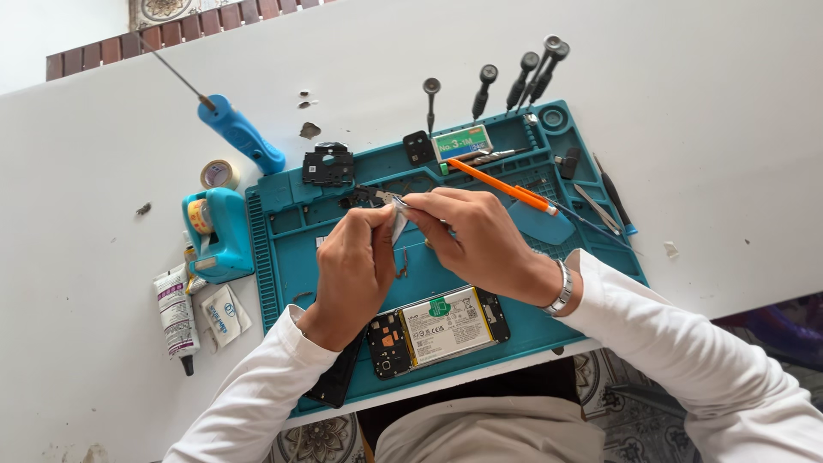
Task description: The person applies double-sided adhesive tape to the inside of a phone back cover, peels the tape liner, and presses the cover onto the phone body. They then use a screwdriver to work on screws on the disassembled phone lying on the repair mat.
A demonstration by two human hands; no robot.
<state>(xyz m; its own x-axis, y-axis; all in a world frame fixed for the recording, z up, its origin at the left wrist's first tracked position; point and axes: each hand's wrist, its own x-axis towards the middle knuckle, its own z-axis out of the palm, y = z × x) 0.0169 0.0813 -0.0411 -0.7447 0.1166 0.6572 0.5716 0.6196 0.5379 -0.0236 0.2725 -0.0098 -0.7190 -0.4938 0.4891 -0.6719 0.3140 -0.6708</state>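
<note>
My left hand point(353, 273) and my right hand point(474, 239) meet above the middle of a teal repair mat point(273, 230). Both pinch a small silvery strip point(399, 219) held between the fingertips. A thin dark flex piece point(402, 261) hangs below the strip. An opened phone point(437, 330) lies on the mat just below my hands, its white battery showing. A dark panel point(336, 377) sits at the mat's front left edge, partly under my left sleeve. My right wrist wears a metal bracelet.
Several screwdrivers point(517, 81) stand along the mat's far edge. An orange-handled tool point(501, 186) and tweezers point(597, 208) lie at right. A blue handled tool point(242, 134), tape rolls point(219, 174), a blue dispenser point(219, 236) and a glue tube point(177, 317) lie left of the mat on the white table.
</note>
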